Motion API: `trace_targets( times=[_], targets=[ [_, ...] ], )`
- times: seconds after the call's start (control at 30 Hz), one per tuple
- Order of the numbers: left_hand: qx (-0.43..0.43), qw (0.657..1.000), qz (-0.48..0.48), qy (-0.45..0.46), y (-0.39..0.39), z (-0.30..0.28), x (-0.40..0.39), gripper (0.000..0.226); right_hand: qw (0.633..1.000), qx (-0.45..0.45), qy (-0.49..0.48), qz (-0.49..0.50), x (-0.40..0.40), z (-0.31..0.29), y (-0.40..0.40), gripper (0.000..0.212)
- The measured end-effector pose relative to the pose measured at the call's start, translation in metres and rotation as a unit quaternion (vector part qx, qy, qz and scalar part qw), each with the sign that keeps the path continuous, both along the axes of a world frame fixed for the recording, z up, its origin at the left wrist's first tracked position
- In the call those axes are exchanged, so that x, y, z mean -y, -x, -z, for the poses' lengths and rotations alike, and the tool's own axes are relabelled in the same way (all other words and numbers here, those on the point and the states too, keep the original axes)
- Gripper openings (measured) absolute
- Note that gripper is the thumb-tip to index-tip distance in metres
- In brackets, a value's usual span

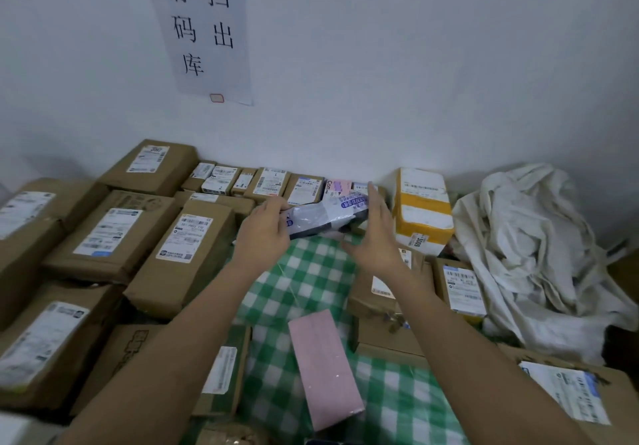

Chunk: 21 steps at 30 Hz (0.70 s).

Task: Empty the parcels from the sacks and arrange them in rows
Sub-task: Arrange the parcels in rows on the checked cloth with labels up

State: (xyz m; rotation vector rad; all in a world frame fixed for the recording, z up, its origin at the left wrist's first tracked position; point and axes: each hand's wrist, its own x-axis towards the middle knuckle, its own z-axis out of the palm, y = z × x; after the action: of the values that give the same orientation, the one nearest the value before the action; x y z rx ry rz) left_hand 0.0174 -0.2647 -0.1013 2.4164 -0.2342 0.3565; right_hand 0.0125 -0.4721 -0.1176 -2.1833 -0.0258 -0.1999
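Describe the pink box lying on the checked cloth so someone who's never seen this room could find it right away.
Start at the green and white checked cloth that runs down the middle between the stacks of brown cardboard parcels. Near its close end, between the person's two forearms, lies the pink box, long, flat and set slightly askew. It alone lies by itself on the cloth, plain pink with no shipping label showing.

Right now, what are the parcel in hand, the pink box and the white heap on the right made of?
Parcel held between left hand and right hand: looks like glossy plastic mailer film, grey-white; it creases and shines.
Pink box: probably matte cardboard or foam board; flat faces, crisp edges, no sheen.
White heap: woven or cloth-like sack material, limp and rumpled; exact fibre unclear.
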Motion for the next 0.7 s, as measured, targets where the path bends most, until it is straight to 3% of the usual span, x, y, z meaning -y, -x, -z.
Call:
trace_targets(
  times=[0.03,0.1,0.2,0.27,0.37,0.5,0.6,0.7],
  targets=[
    [-0.009,1.0,0.009,0.011,-0.001,-0.005,-0.007,0.013,0.996,-0.01,-0.086,-0.005,-0.003,-0.009,-0.002,0.11],
    [-0.028,0.999,0.009,0.023,-0.002,-0.014,-0.021,0.014,0.988,-0.017,-0.154,-0.002,-0.002,-0.015,-0.004,0.098],
    [-0.054,0.998,-0.004,0.03,-0.007,-0.024,-0.036,0.017,0.997,0.001,-0.083,0.009,0.003,-0.01,-0.014,0.045],
    [-0.028,1.0,-0.01,0.0,-0.008,-0.029,-0.042,0.014,0.994,-0.015,-0.109,0.007,-0.003,-0.012,-0.018,0.023],
    [0.035,0.995,-0.088,-0.037,-0.013,-0.022,-0.056,0.02,0.987,-0.034,-0.151,0.048,-0.009,-0.013,-0.024,0.014],
    [-0.076,0.962,-0.156,0.211,-0.019,0.006,-0.08,0.063,0.962,-0.096,-0.235,0.098,-0.011,-0.004,-0.029,0.006],
    [-0.161,0.929,-0.124,0.31,-0.013,0.02,-0.082,0.057,0.933,-0.169,-0.298,0.111,-0.011,0.003,-0.031,0.012],
    [-0.236,0.919,-0.076,0.306,-0.019,0.036,-0.087,0.048,0.922,-0.215,-0.301,0.109,-0.014,0.01,-0.038,0.006]
  ],
)
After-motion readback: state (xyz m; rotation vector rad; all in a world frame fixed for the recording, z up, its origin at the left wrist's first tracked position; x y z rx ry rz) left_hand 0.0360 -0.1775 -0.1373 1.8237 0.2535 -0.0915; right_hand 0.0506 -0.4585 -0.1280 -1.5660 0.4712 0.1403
